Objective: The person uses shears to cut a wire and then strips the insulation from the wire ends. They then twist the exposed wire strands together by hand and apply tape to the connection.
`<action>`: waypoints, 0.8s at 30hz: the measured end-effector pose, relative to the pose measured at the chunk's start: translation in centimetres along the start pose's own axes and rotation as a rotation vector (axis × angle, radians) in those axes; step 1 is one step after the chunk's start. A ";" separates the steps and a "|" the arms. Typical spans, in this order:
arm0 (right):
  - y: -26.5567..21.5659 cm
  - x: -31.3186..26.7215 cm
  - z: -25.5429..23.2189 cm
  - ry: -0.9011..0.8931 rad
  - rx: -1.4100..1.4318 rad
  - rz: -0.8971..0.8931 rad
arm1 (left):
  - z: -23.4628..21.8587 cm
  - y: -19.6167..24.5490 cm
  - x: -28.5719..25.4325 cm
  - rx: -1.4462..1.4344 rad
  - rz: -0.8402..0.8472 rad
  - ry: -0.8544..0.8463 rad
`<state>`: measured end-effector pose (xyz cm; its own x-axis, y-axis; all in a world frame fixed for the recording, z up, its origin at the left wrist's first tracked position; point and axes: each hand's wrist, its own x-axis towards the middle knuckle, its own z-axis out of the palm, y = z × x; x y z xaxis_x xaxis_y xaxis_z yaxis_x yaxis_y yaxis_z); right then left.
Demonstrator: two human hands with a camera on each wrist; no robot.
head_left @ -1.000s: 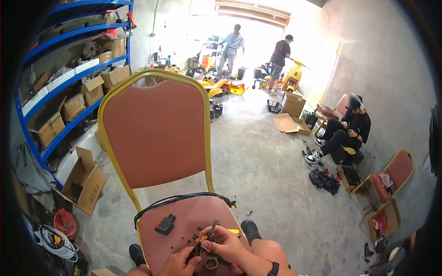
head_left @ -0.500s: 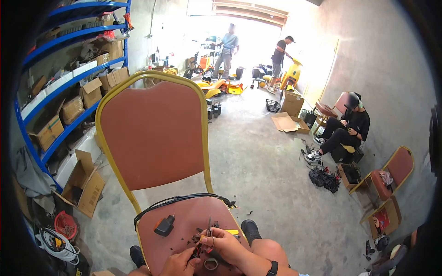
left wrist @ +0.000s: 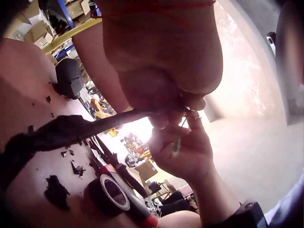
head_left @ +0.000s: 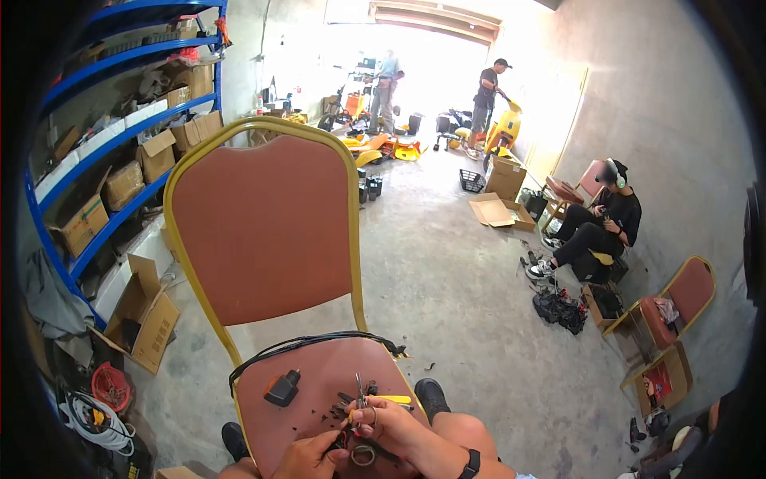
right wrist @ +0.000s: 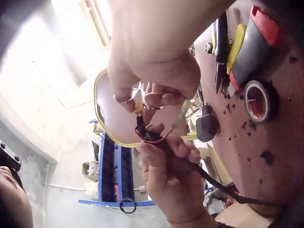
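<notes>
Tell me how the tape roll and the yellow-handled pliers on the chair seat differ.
The tape roll is round and hollow; the yellow-handled pliers are long and narrow. The tape roll is dark outside; the pliers show bright yellow. Both rest on the seat.

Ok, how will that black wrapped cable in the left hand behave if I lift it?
The black wrapped cable likely flexes without going limp, since it leaves the left hand nearly straight. Its thicker, lumpy section is probably stiffer, and that uneven surface seems unlikely to slip.
</notes>
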<state>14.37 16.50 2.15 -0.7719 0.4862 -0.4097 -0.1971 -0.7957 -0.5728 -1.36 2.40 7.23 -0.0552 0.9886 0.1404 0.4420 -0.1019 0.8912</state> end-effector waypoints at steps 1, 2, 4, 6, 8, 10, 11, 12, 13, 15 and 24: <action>-0.2 0.0 0.0 0.016 -0.002 0.006 | -0.2 0.7 0.2 -0.019 0.003 -0.014; -0.3 -0.1 -0.1 0.000 -0.005 0.009 | -0.2 0.7 0.3 -0.037 -0.002 -0.029; -0.4 -0.1 -0.2 -0.036 -0.011 0.021 | -0.2 0.6 0.3 -0.071 -0.017 -0.054; -0.7 -0.4 0.2 -0.084 -0.002 0.002 | 0.2 0.6 0.4 -0.065 0.056 0.013; -0.9 -0.3 0.1 -0.110 -0.041 -0.042 | 0.4 0.7 0.6 -0.052 0.053 0.049; -0.6 0.5 -0.1 -0.111 -0.118 -0.104 | 0.4 1.0 0.7 -0.032 -0.039 0.047; -0.3 0.3 -0.1 -0.077 -0.157 -0.109 | 0.4 1.4 0.6 -0.039 -0.054 0.069; -0.5 0.2 0.5 -0.046 -0.199 -0.117 | 0.4 2.0 0.7 -0.044 -0.065 0.095; -0.6 0.1 0.9 -0.016 -0.241 -0.126 | 0.4 2.4 0.8 -0.048 -0.076 0.121; -0.7 0.0 0.9 -0.013 -0.294 -0.150 | 0.6 2.4 0.8 -0.059 -0.106 0.109; -0.9 0.6 0.5 -0.016 -0.353 -0.142 | 1.5 1.3 1.2 -0.088 -0.168 0.131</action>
<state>13.79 17.29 2.83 -0.7617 0.5747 -0.2994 -0.0846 -0.5463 -0.8333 0.48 3.60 7.89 -0.2396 0.9702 0.0364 0.3371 0.0480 0.9402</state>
